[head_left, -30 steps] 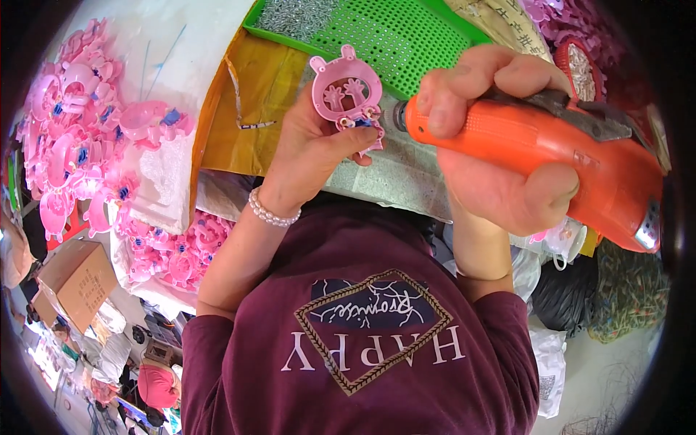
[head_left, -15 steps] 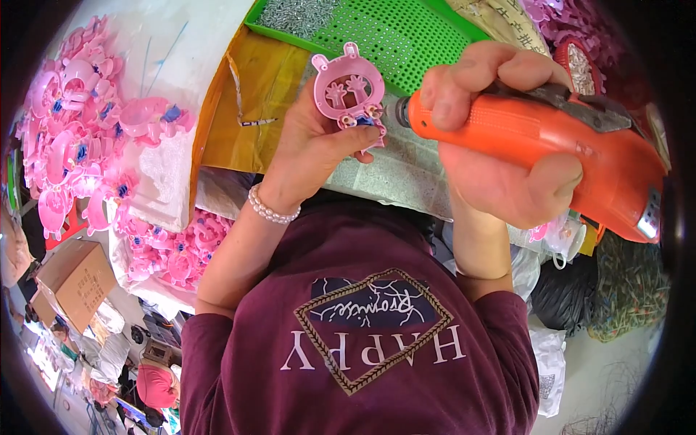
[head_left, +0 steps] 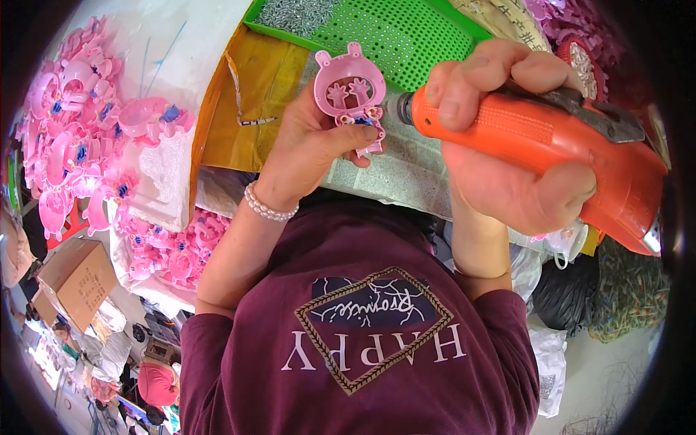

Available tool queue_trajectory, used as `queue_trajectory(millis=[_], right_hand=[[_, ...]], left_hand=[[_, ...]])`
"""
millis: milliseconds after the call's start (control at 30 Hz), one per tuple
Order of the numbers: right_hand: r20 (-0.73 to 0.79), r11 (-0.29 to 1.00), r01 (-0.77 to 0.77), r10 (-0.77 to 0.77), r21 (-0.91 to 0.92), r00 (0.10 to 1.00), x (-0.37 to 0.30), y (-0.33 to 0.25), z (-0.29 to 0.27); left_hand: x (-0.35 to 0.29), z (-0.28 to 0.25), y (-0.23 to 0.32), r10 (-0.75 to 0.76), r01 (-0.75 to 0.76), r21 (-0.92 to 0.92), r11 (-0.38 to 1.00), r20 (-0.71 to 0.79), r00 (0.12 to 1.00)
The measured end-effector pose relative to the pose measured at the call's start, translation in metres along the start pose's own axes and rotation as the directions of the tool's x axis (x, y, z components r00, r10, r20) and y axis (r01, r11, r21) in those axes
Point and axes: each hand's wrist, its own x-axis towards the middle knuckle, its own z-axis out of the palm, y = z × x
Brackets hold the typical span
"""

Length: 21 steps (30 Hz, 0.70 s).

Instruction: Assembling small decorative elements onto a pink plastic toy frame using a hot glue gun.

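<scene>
My left hand is closed on a pink plastic toy shell with two small ears, a round opening and a blue patch below it. The thumb presses over the shell's lower part. My right hand wraps round an orange electric screwdriver with a dark lever on its side. The dark tip of the tool points left at the shell's lower part, with a gap visible between its collar and the shell. The very end of the bit is too small to make out.
A green perforated tray holding many small screws lies beyond my hands. Pink shells are heaped on the white surface at the left, with more in a box below. A cardboard box stands at far left.
The screwdriver and my right hand have shifted slightly right and down, away from the shell. The shell has turned a little in my left hand.
</scene>
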Motion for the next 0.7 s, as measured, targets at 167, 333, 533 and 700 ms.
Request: queue_trajectory(millis=[167, 333, 533, 700], right_hand=[[-0.078, 1.000, 0.027, -0.026, 0.007, 0.997, -0.002, 0.002, 0.007], [-0.101, 0.999, 0.034, -0.030, 0.039, 0.994, -0.001, 0.006, 0.010], [0.054, 1.000, -0.005, 0.005, -0.002, 0.999, 0.002, -0.001, -0.001], [0.024, 1.000, 0.004, -0.004, 0.001, 1.000, -0.001, 0.000, -0.001]], left_hand=[[-0.001, 0.002, 0.002, -0.039, 0.039, -0.028, 0.999, 0.000, 0.999], [-0.001, 0.000, 0.003, -0.037, 0.037, -0.023, 0.999, -0.004, 0.999], [-0.001, 0.002, 0.004, -0.028, 0.028, -0.014, 1.000, 0.008, 1.000], [-0.001, 0.001, 0.003, -0.035, 0.035, -0.012, 0.999, 0.003, 0.999]])
